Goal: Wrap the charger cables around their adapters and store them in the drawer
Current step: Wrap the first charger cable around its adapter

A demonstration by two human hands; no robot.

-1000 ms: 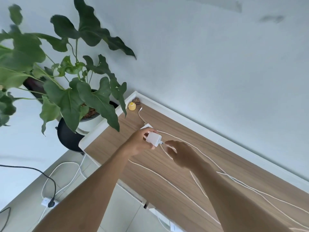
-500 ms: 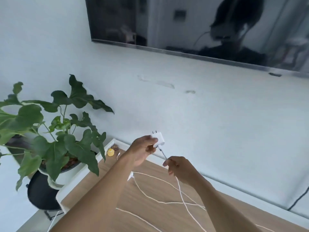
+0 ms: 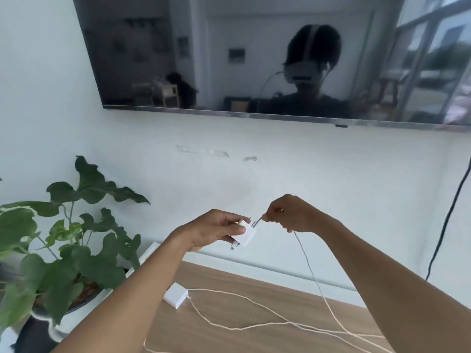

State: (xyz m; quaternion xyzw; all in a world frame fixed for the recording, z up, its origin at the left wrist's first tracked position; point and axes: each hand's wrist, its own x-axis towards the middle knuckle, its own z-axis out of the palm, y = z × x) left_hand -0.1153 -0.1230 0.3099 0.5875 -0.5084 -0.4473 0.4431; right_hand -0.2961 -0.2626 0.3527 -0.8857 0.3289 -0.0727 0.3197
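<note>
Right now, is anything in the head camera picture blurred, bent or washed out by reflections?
Head view: the dark wall-mounted screen mirrors the room and a window; its edges lean from wide-angle distortion; the thin white cable below the right hand looks motion-blurred; the white square adapter in the left hand looks fairly sharp.

Loose cables (image 3: 230, 328) across tabletop (image 3: 229, 281) (plant (image 3: 84, 263) at left)
</note>
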